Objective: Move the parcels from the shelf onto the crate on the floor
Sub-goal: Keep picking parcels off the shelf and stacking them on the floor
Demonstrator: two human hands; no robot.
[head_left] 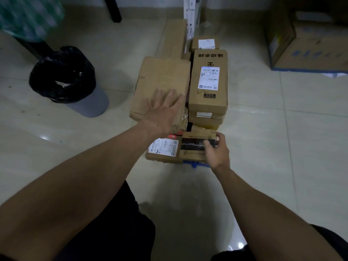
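The parcels sit in a pile at the centre of the frame, on a blue crate [195,164] of which only a strip shows at the pile's near edge. The left hand [165,110] reaches in from the lower left with its fingers straight and spread, lying over the near right corner of a large plain brown box [160,80]. The hand is blurred, so I cannot tell how firmly it presses.

The right hand [216,150] comes in from the lower right and grips a small box with black tape [194,145] at its right end, fingers curled over the top and thumb at the far edge. Just left of that box, touching it, lies a flat parcel with a white label [162,148]. Behind them stands a tall labelled box [208,81], beside the large brown box.

Farther back are a small box with a white label [206,44] and a long flat carton [174,38]. A bin lined with a black bag [64,76] stands on the tiled floor [282,138] at the left, and a big carton [308,44] sits at the upper right.
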